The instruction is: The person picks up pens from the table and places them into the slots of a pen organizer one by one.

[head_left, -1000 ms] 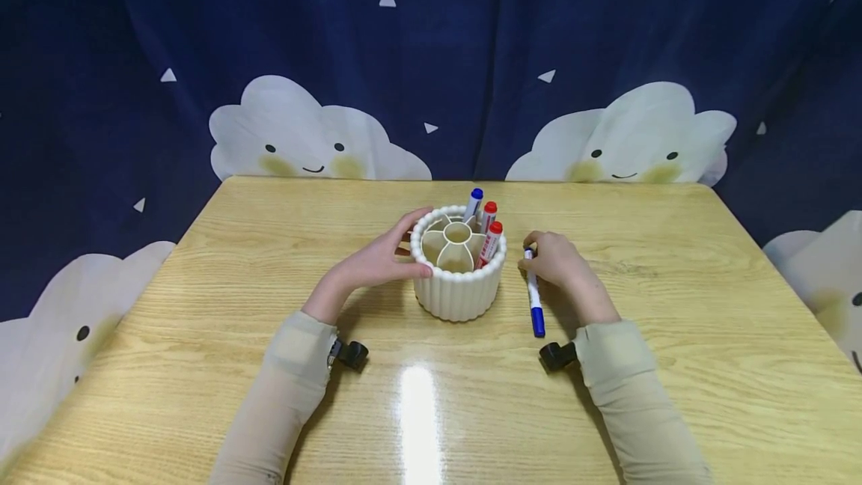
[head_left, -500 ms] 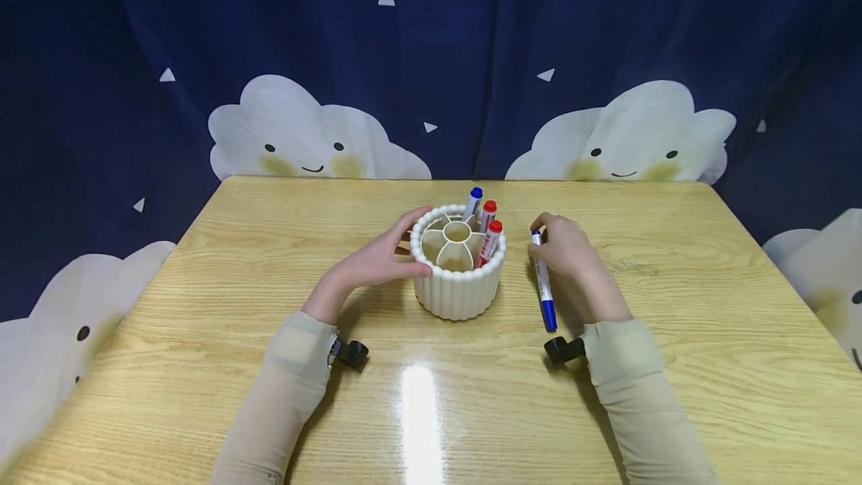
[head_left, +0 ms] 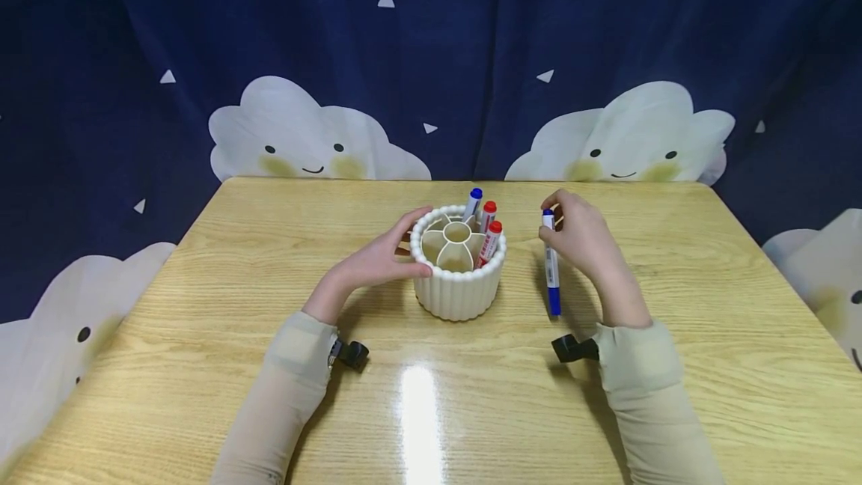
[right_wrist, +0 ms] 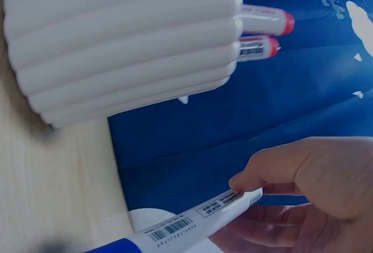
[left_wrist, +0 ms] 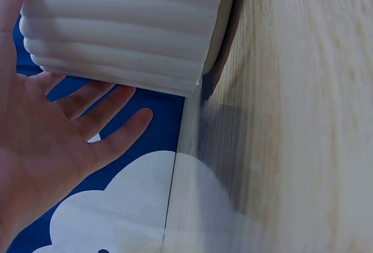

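Note:
A white ribbed pen holder (head_left: pixel 458 294) with a beaded rim and divided compartments stands mid-table. My left hand (head_left: pixel 373 257) holds it from the left, thumb at the front rim and index finger at the back. In the left wrist view the other fingers (left_wrist: pixel 111 107) spread loosely beside its wall. To the right, my right hand (head_left: pixel 584 238) pinches a white marker (head_left: pixel 551 268) near its upper end, its blue cap pointing down. In the right-hand compartments lean a blue-ended marker (head_left: pixel 473 206) and two red-ended markers (head_left: pixel 488 215), (head_left: pixel 491 242).
The wooden table (head_left: pixel 323 410) runs back to a dark blue curtain (head_left: pixel 444 58) with printed clouds. A black wrist camera (head_left: pixel 353 355) sits at the left cuff, another camera (head_left: pixel 569 349) at the right. Light glares off the tabletop near the front.
My right hand has moved right and away from me, lifting the blue-capped marker, which hangs more upright. My left hand and the pen holder stay where they were.

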Motion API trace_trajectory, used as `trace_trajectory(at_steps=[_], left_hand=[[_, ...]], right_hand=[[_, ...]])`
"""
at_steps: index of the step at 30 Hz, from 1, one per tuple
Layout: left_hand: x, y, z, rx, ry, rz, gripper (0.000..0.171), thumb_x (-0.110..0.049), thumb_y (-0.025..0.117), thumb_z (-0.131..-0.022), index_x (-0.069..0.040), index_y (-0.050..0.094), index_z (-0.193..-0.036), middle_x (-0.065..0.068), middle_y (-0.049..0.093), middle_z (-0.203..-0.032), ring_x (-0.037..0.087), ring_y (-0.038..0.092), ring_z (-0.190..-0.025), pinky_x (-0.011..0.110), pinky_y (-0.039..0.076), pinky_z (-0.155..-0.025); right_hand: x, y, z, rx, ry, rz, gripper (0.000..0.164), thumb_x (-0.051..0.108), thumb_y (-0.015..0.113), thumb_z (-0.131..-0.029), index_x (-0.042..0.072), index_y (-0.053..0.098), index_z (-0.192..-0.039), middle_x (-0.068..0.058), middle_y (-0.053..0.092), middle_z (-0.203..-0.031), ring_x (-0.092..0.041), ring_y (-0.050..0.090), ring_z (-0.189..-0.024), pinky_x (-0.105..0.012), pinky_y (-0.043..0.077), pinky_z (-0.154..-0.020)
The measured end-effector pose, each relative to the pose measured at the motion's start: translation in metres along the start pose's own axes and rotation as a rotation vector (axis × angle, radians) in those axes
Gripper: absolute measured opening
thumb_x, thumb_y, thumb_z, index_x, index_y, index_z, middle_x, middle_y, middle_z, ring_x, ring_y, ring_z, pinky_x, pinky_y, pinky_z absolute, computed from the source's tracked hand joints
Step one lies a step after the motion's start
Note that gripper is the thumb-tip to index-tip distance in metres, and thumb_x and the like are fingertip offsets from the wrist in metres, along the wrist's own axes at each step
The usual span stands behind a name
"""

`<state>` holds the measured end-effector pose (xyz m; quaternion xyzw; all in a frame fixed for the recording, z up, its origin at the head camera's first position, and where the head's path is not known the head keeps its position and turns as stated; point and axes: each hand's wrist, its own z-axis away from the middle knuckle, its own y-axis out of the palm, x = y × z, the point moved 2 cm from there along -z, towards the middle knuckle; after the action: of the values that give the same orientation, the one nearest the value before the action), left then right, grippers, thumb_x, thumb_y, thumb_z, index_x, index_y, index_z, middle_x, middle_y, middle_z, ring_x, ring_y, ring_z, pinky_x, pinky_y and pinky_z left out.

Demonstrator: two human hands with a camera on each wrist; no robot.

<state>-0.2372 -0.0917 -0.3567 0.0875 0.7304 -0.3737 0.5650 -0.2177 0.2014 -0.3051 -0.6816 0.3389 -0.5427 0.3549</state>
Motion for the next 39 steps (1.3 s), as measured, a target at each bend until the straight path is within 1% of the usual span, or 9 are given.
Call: trace_trajectory(at_steps=[11, 13, 18, 21, 23, 26, 28, 35, 39], left_hand=[[0.000, 0.000, -0.001, 0.002, 0.004, 0.010, 0.095, -0.034, 0.074, -0.074, -0.026, 0.013, -0.146, 0.003, 0.034, -0.137, 0.021, 0.039, -0.120, 0.042, 0.038, -0.098], [0.001, 0.000, -0.001, 0.002, 0.007, 0.009, 0.095, -0.034, 0.074, -0.074, -0.023, 0.012, -0.146, 0.003, 0.034, -0.137, 0.021, 0.039, -0.120, 0.042, 0.038, -0.098], [0.000, 0.000, -0.001, 0.000, 0.007, 0.004, 0.095, -0.034, 0.074, -0.074, -0.024, 0.013, -0.146, 0.004, 0.035, -0.136, 0.021, 0.039, -0.120, 0.041, 0.039, -0.097], [0.001, 0.000, -0.001, 0.000, 0.004, 0.004, 0.095, -0.034, 0.075, -0.074, -0.025, 0.013, -0.146, 0.003, 0.035, -0.137, 0.020, 0.039, -0.120, 0.041, 0.039, -0.097], [0.001, 0.000, -0.001, 0.002, 0.003, 0.002, 0.095, -0.034, 0.074, -0.074, -0.024, 0.013, -0.146, 0.003, 0.035, -0.137, 0.020, 0.039, -0.120, 0.041, 0.039, -0.097], [0.002, 0.000, -0.002, 0.004, 0.004, -0.006, 0.095, -0.034, 0.074, -0.074, -0.025, 0.013, -0.146, 0.003, 0.035, -0.137, 0.020, 0.039, -0.120, 0.041, 0.039, -0.097], [0.002, 0.000, -0.002, 0.005, 0.005, -0.010, 0.094, -0.035, 0.074, -0.074, -0.026, 0.013, -0.145, 0.003, 0.035, -0.137, 0.020, 0.039, -0.120, 0.040, 0.039, -0.097], [0.001, 0.000, -0.001, 0.005, 0.003, -0.016, 0.093, -0.037, 0.074, -0.074, -0.031, 0.013, -0.145, 0.002, 0.035, -0.137, 0.020, 0.039, -0.121, 0.040, 0.039, -0.098], [0.001, -0.001, -0.001, 0.007, 0.007, -0.018, 0.094, -0.037, 0.074, -0.074, -0.030, 0.013, -0.145, 0.003, 0.034, -0.137, 0.022, 0.038, -0.121, 0.040, 0.039, -0.098]], right_hand=[[0.022, -0.019, 0.012, -0.125, -0.038, -0.029, 0.031, 0.011, 0.056, -0.083, -0.001, 0.053, -0.111, -0.019, 0.057, -0.101, -0.032, 0.058, -0.086, -0.042, 0.049, -0.070], [0.025, -0.023, 0.014, -0.156, -0.052, -0.039, 0.030, 0.010, 0.057, -0.083, -0.001, 0.053, -0.111, -0.018, 0.056, -0.101, -0.031, 0.058, -0.085, -0.043, 0.049, -0.070], [0.034, -0.030, 0.021, -0.254, -0.107, -0.082, 0.028, 0.009, 0.057, -0.083, -0.001, 0.054, -0.109, -0.016, 0.055, -0.100, -0.028, 0.058, -0.084, -0.042, 0.051, -0.069], [0.038, -0.032, 0.023, -0.325, -0.141, -0.104, 0.027, 0.008, 0.058, -0.083, 0.000, 0.055, -0.108, -0.014, 0.055, -0.100, -0.025, 0.059, -0.083, -0.035, 0.053, -0.067], [0.040, -0.033, 0.026, -0.372, -0.160, -0.122, 0.027, 0.008, 0.059, -0.083, 0.000, 0.056, -0.109, -0.012, 0.055, -0.100, -0.022, 0.059, -0.083, -0.026, 0.053, -0.065], [0.045, -0.035, 0.029, -0.443, -0.196, -0.153, 0.029, 0.006, 0.061, -0.082, 0.001, 0.056, -0.109, -0.011, 0.055, -0.099, -0.021, 0.059, -0.083, -0.010, 0.047, -0.063], [0.048, -0.037, 0.032, -0.493, -0.227, -0.177, 0.029, 0.004, 0.062, -0.081, 0.001, 0.057, -0.110, -0.012, 0.056, -0.099, -0.020, 0.059, -0.083, -0.004, 0.043, -0.063], [0.064, -0.039, 0.039, -0.610, -0.377, -0.257, 0.031, -0.001, 0.064, -0.078, -0.001, 0.059, -0.108, -0.013, 0.057, -0.094, -0.009, 0.057, -0.082, -0.007, 0.047, -0.066], [0.071, -0.041, 0.043, -0.650, -0.415, -0.317, 0.032, -0.004, 0.064, -0.077, -0.005, 0.057, -0.108, -0.014, 0.057, -0.095, -0.003, 0.055, -0.082, -0.008, 0.048, -0.067]])
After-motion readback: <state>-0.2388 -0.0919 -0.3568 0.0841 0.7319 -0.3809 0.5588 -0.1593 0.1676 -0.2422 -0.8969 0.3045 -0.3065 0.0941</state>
